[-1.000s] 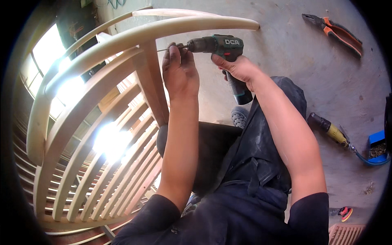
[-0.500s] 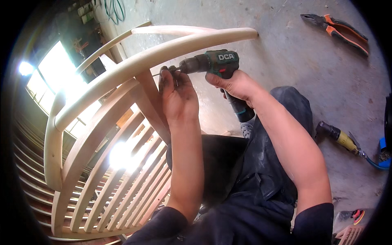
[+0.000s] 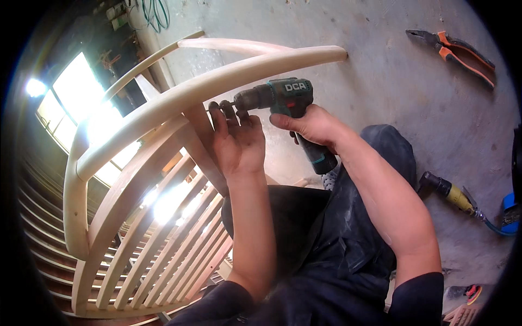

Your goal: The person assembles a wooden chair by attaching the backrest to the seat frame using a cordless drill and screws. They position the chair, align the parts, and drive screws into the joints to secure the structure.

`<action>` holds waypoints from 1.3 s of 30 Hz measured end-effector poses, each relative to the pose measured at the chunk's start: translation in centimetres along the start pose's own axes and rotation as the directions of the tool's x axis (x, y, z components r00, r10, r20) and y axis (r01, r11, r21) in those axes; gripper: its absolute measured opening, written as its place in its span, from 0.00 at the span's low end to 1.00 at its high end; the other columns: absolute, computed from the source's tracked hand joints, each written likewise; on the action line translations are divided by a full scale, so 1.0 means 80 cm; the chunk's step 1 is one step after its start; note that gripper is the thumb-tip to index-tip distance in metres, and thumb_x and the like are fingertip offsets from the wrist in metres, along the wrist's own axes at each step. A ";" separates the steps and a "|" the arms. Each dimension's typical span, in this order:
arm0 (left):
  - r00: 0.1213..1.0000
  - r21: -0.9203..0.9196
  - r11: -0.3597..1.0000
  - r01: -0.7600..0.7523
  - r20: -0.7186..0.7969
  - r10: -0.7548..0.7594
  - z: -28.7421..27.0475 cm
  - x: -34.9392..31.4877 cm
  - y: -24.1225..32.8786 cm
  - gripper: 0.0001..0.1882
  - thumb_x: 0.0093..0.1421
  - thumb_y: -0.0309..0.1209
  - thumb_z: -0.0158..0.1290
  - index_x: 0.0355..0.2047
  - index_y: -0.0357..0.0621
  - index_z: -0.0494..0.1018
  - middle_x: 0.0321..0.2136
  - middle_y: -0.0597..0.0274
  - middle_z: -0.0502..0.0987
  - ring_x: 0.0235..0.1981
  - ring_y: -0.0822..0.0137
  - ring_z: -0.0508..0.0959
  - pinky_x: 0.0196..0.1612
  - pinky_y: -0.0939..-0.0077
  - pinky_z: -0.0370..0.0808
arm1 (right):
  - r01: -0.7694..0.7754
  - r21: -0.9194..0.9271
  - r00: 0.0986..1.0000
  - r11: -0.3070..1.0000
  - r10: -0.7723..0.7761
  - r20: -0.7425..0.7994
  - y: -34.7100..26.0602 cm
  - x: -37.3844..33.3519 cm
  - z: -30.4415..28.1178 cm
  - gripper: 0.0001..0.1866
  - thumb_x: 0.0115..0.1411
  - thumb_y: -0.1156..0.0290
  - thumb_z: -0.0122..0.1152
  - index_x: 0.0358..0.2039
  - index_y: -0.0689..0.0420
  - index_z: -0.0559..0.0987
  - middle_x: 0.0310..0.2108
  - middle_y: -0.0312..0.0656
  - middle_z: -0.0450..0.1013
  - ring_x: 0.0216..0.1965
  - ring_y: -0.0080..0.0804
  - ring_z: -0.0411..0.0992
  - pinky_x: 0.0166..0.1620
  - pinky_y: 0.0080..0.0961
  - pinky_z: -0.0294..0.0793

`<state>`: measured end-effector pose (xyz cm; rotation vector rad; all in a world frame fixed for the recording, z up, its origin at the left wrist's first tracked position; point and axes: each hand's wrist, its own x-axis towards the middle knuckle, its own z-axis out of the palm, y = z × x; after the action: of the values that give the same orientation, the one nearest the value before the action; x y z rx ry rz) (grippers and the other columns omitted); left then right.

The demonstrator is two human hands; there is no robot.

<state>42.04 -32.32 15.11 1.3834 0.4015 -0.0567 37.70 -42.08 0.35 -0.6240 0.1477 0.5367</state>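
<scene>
My right hand (image 3: 315, 127) is wrapped round the grip of a dark green cordless drill (image 3: 291, 98), its chuck pointing left. From the chuck a thin metal shaft (image 3: 234, 103) runs to the fingertips of my left hand (image 3: 239, 144), which pinch around it, palm towards me. Its tip pokes out just left of those fingers, close to a wooden leg (image 3: 204, 136) of a pale slatted chair frame (image 3: 147, 122). Whether the tip touches the wood I cannot tell. Whether the shaft is a bit or carries a screw is too small to make out.
Pliers (image 3: 454, 51) with orange and black handles lie on the grey floor at upper right. A yellow and black air tool (image 3: 448, 190) with a hose lies right of my knee. The chair's curved rail (image 3: 228, 68) arches above both hands. A bright window (image 3: 79, 87) shows at left.
The drill has shifted slightly left and down, its tilt a little different. My left fingers have moved slightly down with it and stay around the shaft. The whole view has shifted a little.
</scene>
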 end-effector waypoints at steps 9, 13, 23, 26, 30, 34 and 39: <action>0.997 -0.034 0.999 -0.026 0.074 0.029 -0.027 0.011 0.017 0.16 0.64 0.35 0.62 0.51 0.61 0.75 0.47 0.77 0.75 0.50 0.69 0.72 0.50 0.68 0.65 | -0.063 -0.028 0.995 0.998 0.061 -0.082 -0.007 0.019 0.030 0.29 0.49 0.42 0.78 0.36 0.56 0.83 0.28 0.36 0.78 0.28 0.25 0.73 0.35 0.27 0.74; 0.997 -0.080 0.997 -0.020 0.079 0.026 -0.024 0.014 0.024 0.12 0.64 0.35 0.61 0.48 0.60 0.77 0.44 0.77 0.77 0.47 0.69 0.73 0.49 0.67 0.68 | -0.027 -0.018 0.996 0.999 0.026 -0.085 -0.007 0.027 0.040 0.28 0.48 0.44 0.78 0.34 0.56 0.82 0.27 0.36 0.77 0.27 0.25 0.73 0.34 0.27 0.74; 0.999 -0.188 0.982 0.024 0.039 -0.017 -0.022 -0.003 0.049 0.16 0.64 0.33 0.61 0.52 0.54 0.76 0.47 0.72 0.78 0.47 0.66 0.73 0.55 0.64 0.70 | -0.004 -0.032 1.000 0.999 0.004 -0.002 -0.028 0.039 0.054 0.29 0.49 0.43 0.77 0.38 0.54 0.81 0.29 0.34 0.75 0.28 0.24 0.73 0.34 0.26 0.73; 0.997 0.090 0.993 -0.071 0.032 0.068 -0.023 -0.067 0.080 0.20 0.67 0.30 0.57 0.58 0.40 0.71 0.51 0.61 0.78 0.54 0.62 0.75 0.62 0.63 0.68 | -0.020 -0.026 1.000 0.999 0.020 0.021 -0.026 0.042 0.064 0.32 0.51 0.42 0.76 0.43 0.55 0.79 0.31 0.35 0.75 0.29 0.23 0.73 0.33 0.25 0.73; 0.798 0.757 0.428 -0.494 0.200 0.569 -0.048 -0.133 0.142 0.23 0.67 0.20 0.53 0.61 0.31 0.67 0.56 0.51 0.76 0.59 0.64 0.74 0.65 0.69 0.68 | -0.081 0.102 0.997 0.991 0.079 0.024 -0.016 0.031 0.091 0.32 0.54 0.44 0.75 0.47 0.57 0.77 0.35 0.37 0.77 0.30 0.25 0.74 0.34 0.26 0.76; 0.760 0.730 0.388 -0.562 0.272 0.589 -0.109 -0.140 0.182 0.33 0.61 0.19 0.60 0.65 0.28 0.60 0.63 0.46 0.68 0.64 0.59 0.68 0.70 0.65 0.60 | -0.134 0.303 0.987 0.944 0.098 0.130 -0.014 0.029 0.123 0.30 0.59 0.50 0.71 0.50 0.61 0.76 0.36 0.41 0.78 0.32 0.29 0.77 0.35 0.29 0.79; 0.809 0.914 0.012 -0.404 0.352 0.471 -0.139 -0.159 0.212 0.40 0.53 0.25 0.68 0.64 0.31 0.63 0.61 0.43 0.68 0.63 0.51 0.70 0.68 0.61 0.63 | -0.220 0.361 0.954 0.906 0.121 0.276 0.021 0.042 0.158 0.31 0.60 0.51 0.71 0.52 0.63 0.75 0.34 0.45 0.78 0.34 0.34 0.79 0.39 0.32 0.80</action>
<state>32.12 -20.75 33.59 2.8424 -0.1765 0.3280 39.36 -32.06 8.71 -0.1514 0.0695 0.7295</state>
